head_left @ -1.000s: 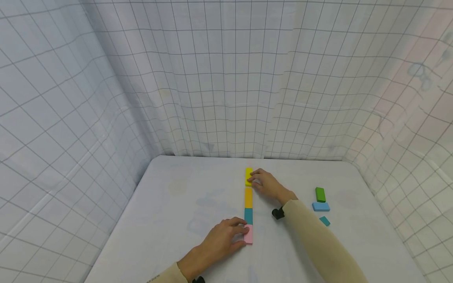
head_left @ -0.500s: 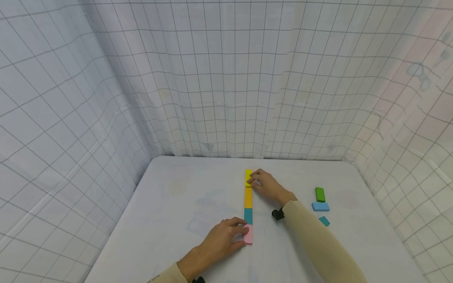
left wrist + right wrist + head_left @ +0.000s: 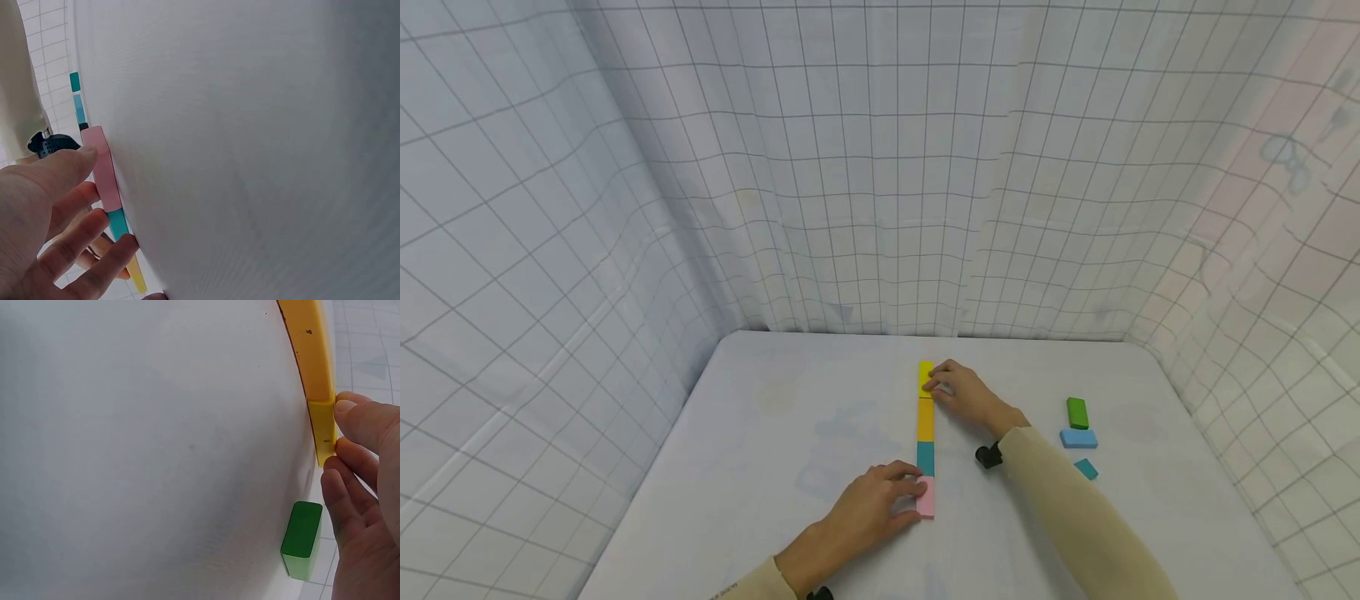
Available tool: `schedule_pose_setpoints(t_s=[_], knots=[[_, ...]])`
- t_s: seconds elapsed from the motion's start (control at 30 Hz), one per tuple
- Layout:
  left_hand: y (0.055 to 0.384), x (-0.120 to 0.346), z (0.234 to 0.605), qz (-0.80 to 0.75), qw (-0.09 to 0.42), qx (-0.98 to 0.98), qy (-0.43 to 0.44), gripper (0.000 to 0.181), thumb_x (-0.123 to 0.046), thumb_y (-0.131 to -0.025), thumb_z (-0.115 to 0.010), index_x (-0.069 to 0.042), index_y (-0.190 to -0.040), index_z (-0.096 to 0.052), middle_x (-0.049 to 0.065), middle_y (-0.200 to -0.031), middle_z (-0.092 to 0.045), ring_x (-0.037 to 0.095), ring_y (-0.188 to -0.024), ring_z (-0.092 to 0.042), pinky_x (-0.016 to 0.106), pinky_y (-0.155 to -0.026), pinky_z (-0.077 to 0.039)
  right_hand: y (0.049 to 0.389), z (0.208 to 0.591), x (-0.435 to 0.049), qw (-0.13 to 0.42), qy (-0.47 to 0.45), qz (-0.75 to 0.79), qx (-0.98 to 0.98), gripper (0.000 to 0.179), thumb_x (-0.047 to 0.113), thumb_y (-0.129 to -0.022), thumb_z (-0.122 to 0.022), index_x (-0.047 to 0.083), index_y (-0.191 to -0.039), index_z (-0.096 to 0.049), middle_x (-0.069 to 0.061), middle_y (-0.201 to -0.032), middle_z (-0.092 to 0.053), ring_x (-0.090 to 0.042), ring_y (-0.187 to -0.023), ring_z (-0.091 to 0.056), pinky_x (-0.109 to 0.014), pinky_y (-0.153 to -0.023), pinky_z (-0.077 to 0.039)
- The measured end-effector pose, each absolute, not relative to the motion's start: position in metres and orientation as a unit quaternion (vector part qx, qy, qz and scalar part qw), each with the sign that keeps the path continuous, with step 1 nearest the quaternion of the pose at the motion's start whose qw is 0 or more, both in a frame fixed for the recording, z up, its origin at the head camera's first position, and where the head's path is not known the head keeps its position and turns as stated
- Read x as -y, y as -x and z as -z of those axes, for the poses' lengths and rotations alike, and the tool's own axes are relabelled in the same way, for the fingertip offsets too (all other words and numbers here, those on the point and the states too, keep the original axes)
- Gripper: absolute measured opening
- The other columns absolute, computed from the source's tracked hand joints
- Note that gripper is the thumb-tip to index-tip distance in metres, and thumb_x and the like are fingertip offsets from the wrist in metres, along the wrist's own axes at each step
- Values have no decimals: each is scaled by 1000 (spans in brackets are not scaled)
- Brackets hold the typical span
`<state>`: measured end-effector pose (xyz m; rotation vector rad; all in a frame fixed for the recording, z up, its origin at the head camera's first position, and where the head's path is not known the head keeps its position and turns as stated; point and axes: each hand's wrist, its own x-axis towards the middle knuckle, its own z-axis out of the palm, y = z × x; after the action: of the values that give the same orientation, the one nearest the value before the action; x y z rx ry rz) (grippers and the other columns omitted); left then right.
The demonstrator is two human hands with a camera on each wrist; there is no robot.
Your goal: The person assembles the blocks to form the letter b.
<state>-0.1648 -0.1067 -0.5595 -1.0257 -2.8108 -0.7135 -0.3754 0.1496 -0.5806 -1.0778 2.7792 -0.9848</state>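
Observation:
Four flat coloured faces form a straight row on the white table: pink block (image 3: pixel 927 502) nearest, then teal block (image 3: pixel 926 458), orange block (image 3: pixel 926 419) and yellow block (image 3: pixel 924 368) farthest. My left hand (image 3: pixel 871 506) holds the pink block, thumb at its near end and fingertips along its left side and top. At the far end, my right hand (image 3: pixel 966 393) grips the yellow block from the right. The right wrist view shows the yellow block (image 3: pixel 321 422) meeting the orange block (image 3: pixel 311 362) end to end. Fingers partly cover the pink and yellow blocks.
Right of the row lie a green block (image 3: pixel 1077 413), a light blue block (image 3: pixel 1078 438) and a small teal block (image 3: pixel 1086 469). White gridded curtains (image 3: pixel 880 208) surround the table at the back and sides.
The yellow block has slid toward me with my right hand on it, closing the gap to the orange block. My left hand has stayed in place on the pink block.

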Motion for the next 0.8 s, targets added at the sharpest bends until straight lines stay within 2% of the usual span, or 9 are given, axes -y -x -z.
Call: schedule_pose_setpoints(t_s=[0.17,0.27,0.37,0.57,0.67,0.8], knots=[[164,104,557,224,19,921,319,36,-25,-102,-93,-17,-137,-88,2,-146,-79,26,-127,-80,46,-106,-69,391,606,-156,-24,362,300,-882,19,25,-118,-73,14,-127,-86,-14,-147,-72,-35,-139,-71,-54,-126,-57],[163,104,557,220,18,922,319,36,-25,-102,-94,-18,-137,-88,2,-146,-79,25,-126,-80,45,-106,-69,394,610,-158,-22,365,289,-885,20,25,-117,-74,15,-127,-87,-13,-147,-72,-33,-139,-72,-51,-125,-58],[163,104,557,218,22,921,322,36,-26,-102,-94,-18,-136,-88,2,-145,-79,26,-126,-80,45,-105,-69,400,619,-157,-27,358,297,-885,17,24,-116,-75,17,-126,-88,-13,-145,-73,-36,-137,-72,-54,-123,-59],[164,103,557,222,5,924,312,37,-26,-103,-92,-17,-139,-87,2,-147,-79,26,-128,-79,46,-107,-69,386,602,-156,-39,375,304,-875,20,24,-118,-73,12,-124,-87,-17,-141,-73,-38,-132,-74,-60,-117,-60],[163,103,556,220,0,925,308,37,-26,-103,-92,-18,-139,-87,1,-147,-79,25,-129,-79,46,-107,-69,381,597,-155,-35,375,307,-874,20,24,-117,-73,12,-124,-87,-18,-142,-73,-40,-133,-74,-65,-117,-59],[163,103,557,221,11,923,314,37,-25,-103,-93,-16,-138,-88,2,-146,-79,25,-127,-79,45,-106,-69,388,608,-155,-25,363,294,-884,17,23,-116,-75,16,-125,-88,-15,-145,-73,-39,-137,-73,-65,-121,-57]])
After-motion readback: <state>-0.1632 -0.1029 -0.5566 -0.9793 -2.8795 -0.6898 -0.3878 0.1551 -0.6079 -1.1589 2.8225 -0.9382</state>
